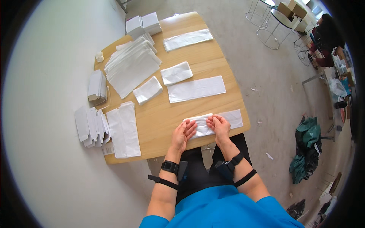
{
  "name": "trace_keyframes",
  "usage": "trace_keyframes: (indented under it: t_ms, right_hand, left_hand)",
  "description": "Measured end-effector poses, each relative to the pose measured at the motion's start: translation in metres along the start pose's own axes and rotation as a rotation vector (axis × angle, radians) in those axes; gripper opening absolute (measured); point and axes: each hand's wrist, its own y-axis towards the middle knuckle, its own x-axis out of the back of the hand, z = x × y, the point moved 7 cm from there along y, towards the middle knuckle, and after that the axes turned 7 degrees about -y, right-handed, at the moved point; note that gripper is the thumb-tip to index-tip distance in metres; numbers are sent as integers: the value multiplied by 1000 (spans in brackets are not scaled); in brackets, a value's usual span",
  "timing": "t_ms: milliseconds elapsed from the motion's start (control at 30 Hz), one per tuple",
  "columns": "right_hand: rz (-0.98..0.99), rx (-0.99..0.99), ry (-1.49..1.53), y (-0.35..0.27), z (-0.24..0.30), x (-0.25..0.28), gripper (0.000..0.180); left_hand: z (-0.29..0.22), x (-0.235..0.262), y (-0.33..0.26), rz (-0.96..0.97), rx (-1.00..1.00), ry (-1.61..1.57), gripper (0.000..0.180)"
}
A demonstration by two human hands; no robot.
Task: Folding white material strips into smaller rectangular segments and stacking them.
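Note:
Near the front edge of the table, a thin white sheet (203, 125) lies partly folded over. It looks like a soft plastic or fabric bag, but I cannot tell which. My left hand (184, 132) is at its left end, palm turned up, fingers curled and thumb against the edge. At its far edge my right hand (220, 127) pinches the material between thumb and fingers. A flat end of white material (232, 118) sticks out to the right of my right hand. Just beyond lies a flat white strip (197, 89), with a folded white packet (176, 73) touching its far side.
More white sheets lie in a fanned pile (133, 64). Another folded packet (148, 90), a long sheet (124, 130) and a far strip (188, 40) share the wooden table (205, 60). White cartons (97, 87) line the wall side. Dark green plastic (307, 133) lies on the floor. A person (327, 36) sits far right.

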Motion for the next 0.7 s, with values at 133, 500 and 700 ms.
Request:
trace_keyframes:
  t_ms: [133,500,700]
  right_hand:
    - [30,233,-512,-4,26,-8,18]
    - [22,872,-1240,60,63,-143,20]
    - [-19,1022,-1187,62,63,-140,16]
  left_hand:
    - [-9,2,-8,117,66,-194,36]
    - [-49,49,-29,-187,-239,-26,29]
    - [-85,48,-10,-244,-359,185,24]
